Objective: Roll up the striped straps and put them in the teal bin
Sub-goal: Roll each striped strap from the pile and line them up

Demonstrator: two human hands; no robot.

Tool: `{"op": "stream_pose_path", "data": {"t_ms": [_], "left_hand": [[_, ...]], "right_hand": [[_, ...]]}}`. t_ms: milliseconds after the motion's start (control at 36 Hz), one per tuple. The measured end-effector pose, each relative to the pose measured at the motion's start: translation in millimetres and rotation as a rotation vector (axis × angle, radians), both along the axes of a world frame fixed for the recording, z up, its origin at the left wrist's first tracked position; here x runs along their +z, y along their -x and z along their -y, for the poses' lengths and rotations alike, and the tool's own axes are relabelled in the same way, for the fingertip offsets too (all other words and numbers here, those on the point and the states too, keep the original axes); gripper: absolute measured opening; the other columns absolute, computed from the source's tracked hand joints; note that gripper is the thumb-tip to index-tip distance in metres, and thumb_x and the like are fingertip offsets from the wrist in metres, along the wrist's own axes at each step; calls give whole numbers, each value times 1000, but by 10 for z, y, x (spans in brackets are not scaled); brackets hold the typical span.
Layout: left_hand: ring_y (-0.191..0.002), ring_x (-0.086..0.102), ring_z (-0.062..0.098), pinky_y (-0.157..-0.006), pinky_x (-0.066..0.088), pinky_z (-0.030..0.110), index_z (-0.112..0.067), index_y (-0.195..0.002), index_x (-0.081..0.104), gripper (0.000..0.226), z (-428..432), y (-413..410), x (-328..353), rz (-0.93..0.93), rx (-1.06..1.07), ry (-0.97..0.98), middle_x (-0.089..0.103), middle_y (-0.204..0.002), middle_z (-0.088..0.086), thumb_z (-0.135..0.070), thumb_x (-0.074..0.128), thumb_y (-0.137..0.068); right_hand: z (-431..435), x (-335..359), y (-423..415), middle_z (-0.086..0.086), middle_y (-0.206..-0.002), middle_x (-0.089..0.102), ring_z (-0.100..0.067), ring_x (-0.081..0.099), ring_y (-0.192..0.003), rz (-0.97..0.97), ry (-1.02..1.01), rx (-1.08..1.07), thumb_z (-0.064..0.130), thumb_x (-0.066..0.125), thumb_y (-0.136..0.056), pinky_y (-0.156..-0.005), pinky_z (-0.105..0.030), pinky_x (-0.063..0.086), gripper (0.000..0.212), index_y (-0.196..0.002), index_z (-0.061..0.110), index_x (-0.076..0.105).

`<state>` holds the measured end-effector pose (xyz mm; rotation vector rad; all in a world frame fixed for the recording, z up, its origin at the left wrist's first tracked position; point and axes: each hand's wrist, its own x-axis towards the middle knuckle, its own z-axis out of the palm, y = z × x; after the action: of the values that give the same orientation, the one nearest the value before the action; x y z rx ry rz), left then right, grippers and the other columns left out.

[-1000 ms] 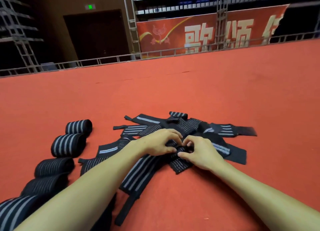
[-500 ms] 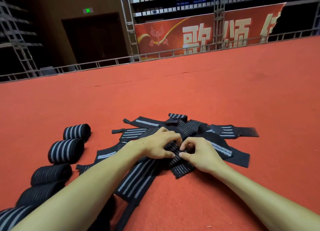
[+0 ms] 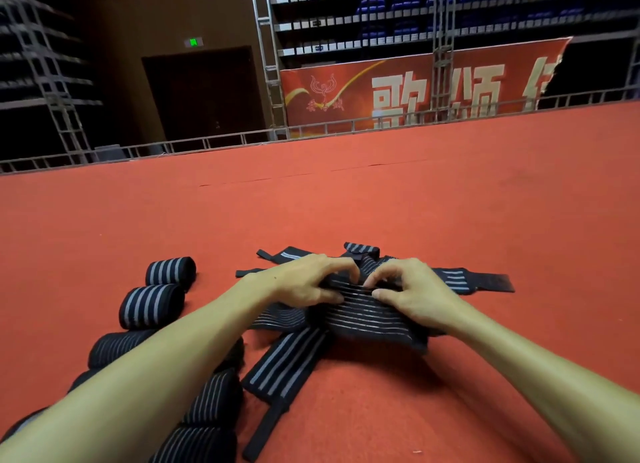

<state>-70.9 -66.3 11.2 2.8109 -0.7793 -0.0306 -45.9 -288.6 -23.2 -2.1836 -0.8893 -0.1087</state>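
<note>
Fingertips of left hand (image 3: 304, 282) and right hand (image 3: 414, 291), side by side, pinch one striped strap (image 3: 367, 318) at its end, apparently to start a tight roll; finished rolls (image 3: 150, 305) wait to their left.

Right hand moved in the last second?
Yes, slightly: the right hand has shifted away from the person, now about level with the black end of the flat strap.

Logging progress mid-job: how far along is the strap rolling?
Done: several rolled straps lie at left. In hand: the left hand and right hand pinch one strap, seemingly starting its roll. Left: a pile of loose straps; no teal bin is in view.
</note>
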Motion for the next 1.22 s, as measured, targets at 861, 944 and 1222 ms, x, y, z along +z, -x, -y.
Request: {"op": "stream_pose_path", "data": {"t_ms": [861,944,1222], "left_hand": [[-135,44,4,-109,37,26,-38,-146,43,64,325,382,259,-112,-91,-50,47,-148,-20,-19,70,-90],[-134,45,5,-110,39,29,-36,-145,44,64,313,373,254,-122,-88,-70,47,-147,-21,-17,69,-90],[-132,45,2,-111,38,35,-39,-142,47,57,122,383,-24,-180,-61,-77,49,-145,-20,-20,67,-93]], "right_hand": [[1341,274,-11,3,-100,75,-11,69,-95,-77,47,38,6,78,-83,-91,-33,53,31,-92,36,75],[1464,276,-28,5,-100,75,-8,68,-94,-69,44,-8,6,78,-83,-92,-32,53,30,-91,35,75],[1863,133,-61,8,-95,76,-3,68,-89,-113,51,-98,3,79,-81,-83,-18,50,28,-90,29,77]]}}
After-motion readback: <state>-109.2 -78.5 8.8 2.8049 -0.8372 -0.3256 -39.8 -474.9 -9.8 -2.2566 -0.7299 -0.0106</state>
